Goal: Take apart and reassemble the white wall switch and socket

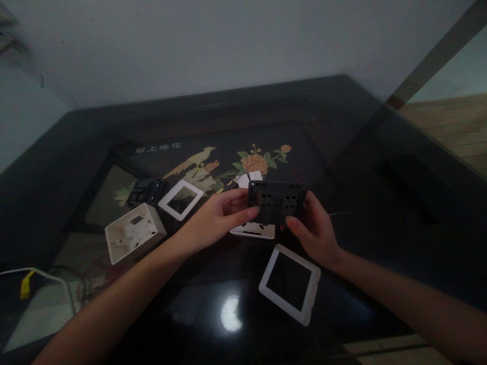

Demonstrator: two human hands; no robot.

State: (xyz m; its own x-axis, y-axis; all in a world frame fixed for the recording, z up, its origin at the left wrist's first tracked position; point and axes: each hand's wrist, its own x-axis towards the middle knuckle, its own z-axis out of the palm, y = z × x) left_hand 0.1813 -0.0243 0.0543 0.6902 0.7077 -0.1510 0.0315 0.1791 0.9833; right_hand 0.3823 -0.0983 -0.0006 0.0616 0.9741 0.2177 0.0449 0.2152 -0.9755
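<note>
Between both hands is a black plastic switch module [277, 202] with slots and small openings. My left hand [224, 215] grips its left side, thumb on the near face. Its right side is pinched by my right hand [315, 228], thumb at the lower corner. Below and behind the module, partly hidden by it, lies a white plastic box or plate [253, 230] with dark slots. A white square frame [266, 299] rests on the table just under my right hand. To the left of my left hand lies a second white frame [167, 199].
An open white wall box [131, 235] lies tilted at the left, with another black module [144, 191] behind it. A white cable [49, 275] with a yellow tag [26, 285] runs along the left. The glossy black table [384, 243] carries a bird and flower picture.
</note>
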